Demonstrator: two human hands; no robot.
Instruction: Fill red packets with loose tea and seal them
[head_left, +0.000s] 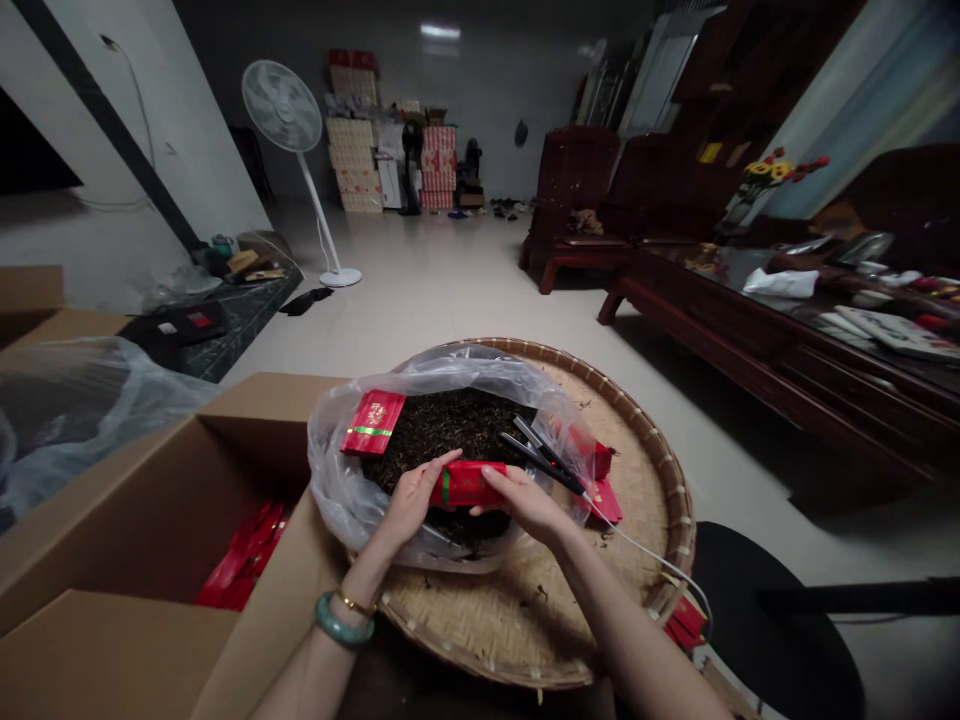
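Observation:
Between my two hands is a small red packet point(471, 483) with a green band, held level above dark loose tea leaves point(442, 425). My left hand point(415, 497) grips its left end and my right hand point(521, 500) its right end, thumbs on top. The leaves lie in an open clear plastic bag point(330, 470) on a round woven bamboo tray point(637, 440). Another red packet point(373, 422) rests on the leaves at the bag's left. A black hair-straightener-like sealing tool point(544, 462), jaws apart, lies at the bag's right side, its white cord trailing over the tray.
At my left stands an open cardboard box point(142, 500) with several red packets point(247, 555) inside. More red packets point(604, 495) lie on the tray's right. A black round base point(772, 620) is at the lower right, a wooden table point(690, 310) beyond, a white fan point(281, 105) farther back.

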